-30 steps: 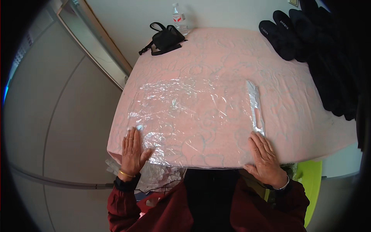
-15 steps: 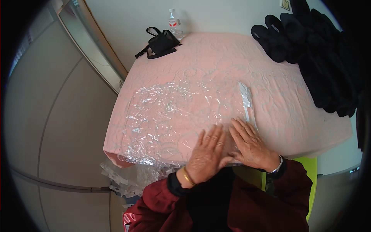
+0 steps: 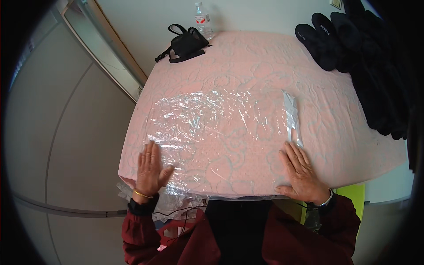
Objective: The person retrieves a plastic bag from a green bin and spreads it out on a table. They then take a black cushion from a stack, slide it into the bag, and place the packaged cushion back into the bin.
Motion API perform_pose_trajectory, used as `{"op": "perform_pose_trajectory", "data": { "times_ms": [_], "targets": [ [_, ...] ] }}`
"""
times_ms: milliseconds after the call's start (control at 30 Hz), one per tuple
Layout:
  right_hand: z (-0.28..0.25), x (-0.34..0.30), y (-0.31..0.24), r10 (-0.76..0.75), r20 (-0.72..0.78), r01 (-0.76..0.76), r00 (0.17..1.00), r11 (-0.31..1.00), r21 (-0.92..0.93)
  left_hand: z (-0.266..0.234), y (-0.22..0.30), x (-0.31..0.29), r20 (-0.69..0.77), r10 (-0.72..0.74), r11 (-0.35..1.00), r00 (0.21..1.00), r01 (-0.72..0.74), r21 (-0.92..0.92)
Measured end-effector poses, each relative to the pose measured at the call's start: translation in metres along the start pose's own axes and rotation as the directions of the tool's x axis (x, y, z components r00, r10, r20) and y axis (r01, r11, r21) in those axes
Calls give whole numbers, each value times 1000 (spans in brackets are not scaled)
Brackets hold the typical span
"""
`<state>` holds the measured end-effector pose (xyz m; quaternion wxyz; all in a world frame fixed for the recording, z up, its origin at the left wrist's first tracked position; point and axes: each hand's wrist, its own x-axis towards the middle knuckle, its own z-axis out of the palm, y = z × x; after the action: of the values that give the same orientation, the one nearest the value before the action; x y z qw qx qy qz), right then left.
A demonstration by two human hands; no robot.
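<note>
A large clear plastic bag [image 3: 229, 132] is spread over a pink patterned cloth [image 3: 247, 57] that covers the table. It looks wrinkled and shiny, with a white strip [image 3: 290, 112] along its right end. My left hand [image 3: 151, 170], wearing a gold bracelet, rests with fingers stretched out on the bag's near left part. At the near right corner my right hand [image 3: 302, 174] lies flat, its fingertips at the lower end of the white strip. Neither hand grips anything. The bag's near edge hangs slightly over the table's front edge.
A black pouch with straps [image 3: 187, 43] and a clear bottle [image 3: 203, 20] stand at the back left. Dark stuffed clothing or padding [image 3: 371, 75] is heaped at the right. Crumpled clear plastic [image 3: 172, 205] lies below the table's front left. A light green surface [image 3: 353, 194] shows at the right.
My left hand has moved from the bag's near middle to its left side. My right hand has shifted slightly right and down. The plastic looks flatter near the middle.
</note>
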<state>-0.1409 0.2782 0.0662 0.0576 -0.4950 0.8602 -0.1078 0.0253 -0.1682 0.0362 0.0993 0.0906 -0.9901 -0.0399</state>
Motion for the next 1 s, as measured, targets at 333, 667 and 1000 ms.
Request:
{"op": "perform_pose_trajectory", "data": {
  "times_ms": [333,667,1000],
  "targets": [
    [-2,-20,13,65,-102,-67,993,998,-12,-15,-32,-9,61,-67,997,996,64,53],
    [-28,33,-3,-107,-135,98,985,992,-74,-61,130,39,-4,473,880,881,-473,-44],
    [-16,53,7,-47,166,65,985,992,-104,4,179,75,298,609,791,735,-587,-171]
  ]
}}
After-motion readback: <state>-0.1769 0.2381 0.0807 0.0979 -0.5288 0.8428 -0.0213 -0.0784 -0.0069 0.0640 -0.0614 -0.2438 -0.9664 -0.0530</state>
